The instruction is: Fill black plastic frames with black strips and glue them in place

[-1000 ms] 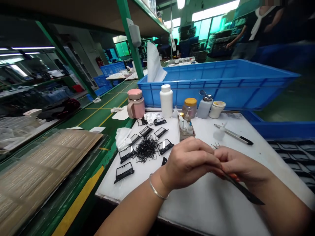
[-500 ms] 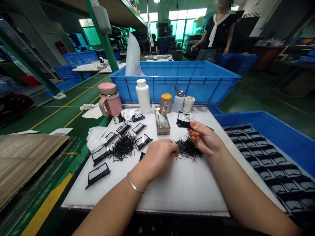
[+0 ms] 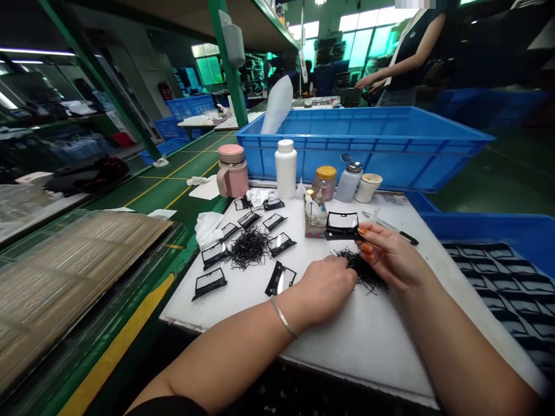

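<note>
My right hand [image 3: 392, 254] pinches a black-framed part with a clear window [image 3: 342, 224] by its right end, holding it up off the table. My left hand [image 3: 327, 289], with a silver bangle at the wrist, is curled at the left edge of a pile of thin black strips [image 3: 368, 271]; its fingertips are hidden, so what they grip does not show. Left of it lies a similar framed part [image 3: 280, 279]. Several more framed parts surround a second pile of black strips [image 3: 250, 247] on the white tabletop [image 3: 247, 306].
A pink mug [image 3: 233, 173], white bottle [image 3: 285, 170], yellow-lidded jar [image 3: 325, 182], pump bottle [image 3: 349, 182] and small box [image 3: 314, 222] stand behind. Beyond is a blue crate [image 3: 368, 153]. A pen-like tool [image 3: 396, 230] lies right; framed parts fill a right-hand bin [image 3: 511, 228]. A person [image 3: 403, 63] stands behind.
My view has swung left, so the table appears further right. The held framed part now faces me more squarely. My left hand stays by the right pile of strips.
</note>
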A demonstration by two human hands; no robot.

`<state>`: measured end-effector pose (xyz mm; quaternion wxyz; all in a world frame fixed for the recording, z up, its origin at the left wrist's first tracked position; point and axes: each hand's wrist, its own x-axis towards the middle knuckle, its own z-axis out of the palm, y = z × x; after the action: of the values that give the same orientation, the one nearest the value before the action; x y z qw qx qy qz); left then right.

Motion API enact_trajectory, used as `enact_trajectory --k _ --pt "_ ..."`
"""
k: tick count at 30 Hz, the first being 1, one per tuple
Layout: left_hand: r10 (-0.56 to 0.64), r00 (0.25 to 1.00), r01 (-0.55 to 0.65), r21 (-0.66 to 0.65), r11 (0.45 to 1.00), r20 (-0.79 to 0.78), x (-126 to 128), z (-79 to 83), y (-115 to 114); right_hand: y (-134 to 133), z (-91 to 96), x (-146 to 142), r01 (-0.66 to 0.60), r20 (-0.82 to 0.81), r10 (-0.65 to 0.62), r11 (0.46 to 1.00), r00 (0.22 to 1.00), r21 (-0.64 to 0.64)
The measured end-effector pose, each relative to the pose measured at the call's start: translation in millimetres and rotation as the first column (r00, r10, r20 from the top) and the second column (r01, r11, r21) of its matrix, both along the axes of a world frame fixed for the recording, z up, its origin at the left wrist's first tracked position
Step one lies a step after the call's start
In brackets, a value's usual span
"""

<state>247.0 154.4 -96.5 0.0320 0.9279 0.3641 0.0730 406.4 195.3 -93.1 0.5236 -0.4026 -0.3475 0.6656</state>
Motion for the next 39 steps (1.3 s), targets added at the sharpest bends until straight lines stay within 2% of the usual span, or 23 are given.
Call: enact_trajectory --k 3,6,9,12,16,20,23,27,32,36,39 --pt "-0.033 0.998 0.035 -0.033 0.999 0.057 -2.7 2.6 -0.4 0.9 -0.6 0.0 0.018 0.01 -0.018 1.0 1.0 0.005" --pt "-0.08 0.957 0.113 -0.104 0.988 0.28 -8.1 7.9 0.8 0.5 -0.7 0.4 0.037 0.036 -0.037 0.999 0.999 0.002" --pt "-0.039 0.852 0.159 -0.187 0.969 0.522 -16.3 16.3 4.1 -0.4 -1.8 1.0 0.025 0.088 -0.024 1.0 0.996 -0.01" --pt "0.045 0.747 0.169 -0.255 0.952 0.663 -24.6 24.1 7.8 -1.4 -4.4 0.8 0.023 0.139 -0.024 1.0 0.99 0.007" --pt "0.068 0.599 0.271 -0.282 0.92 0.798 -28.4 24.4 11.0 -1.5 -8.6 0.3 0.018 0.221 -0.015 1.0 0.975 -0.011" --pt "0.305 0.381 0.314 -0.432 0.845 0.873 -27.5 17.9 12.2 -2.1 -11.5 -1.4 -0.027 0.289 0.028 1.0 0.957 -0.007" --pt "0.397 0.304 0.277 -0.479 0.833 0.866 -30.0 15.6 15.2 -3.4 -13.3 -4.7 -0.027 0.32 0.023 1.0 0.947 0.005" --pt "0.381 0.307 0.155 -0.44 0.884 0.872 -35.3 16.3 21.7 -5.3 -13.7 -10.9 -0.068 0.363 0.042 0.996 0.931 0.06" --pt "0.29 0.419 -0.057 -0.294 0.954 0.86 -38.1 20.6 24.0 -9.0 -6.3 -16.0 -0.089 0.352 0.049 0.991 0.935 0.097" --pt "0.251 0.458 -0.101 -0.231 0.968 0.853 -40.3 24.1 24.4 -12.2 1.6 -17.7 -0.081 0.309 0.036 0.987 0.95 0.135" --pt "0.269 0.451 -0.113 -0.245 0.963 0.851 -40.6 24.9 24.9 -15.0 5.5 -18.8 -0.102 0.288 0.057 0.984 0.956 0.143"
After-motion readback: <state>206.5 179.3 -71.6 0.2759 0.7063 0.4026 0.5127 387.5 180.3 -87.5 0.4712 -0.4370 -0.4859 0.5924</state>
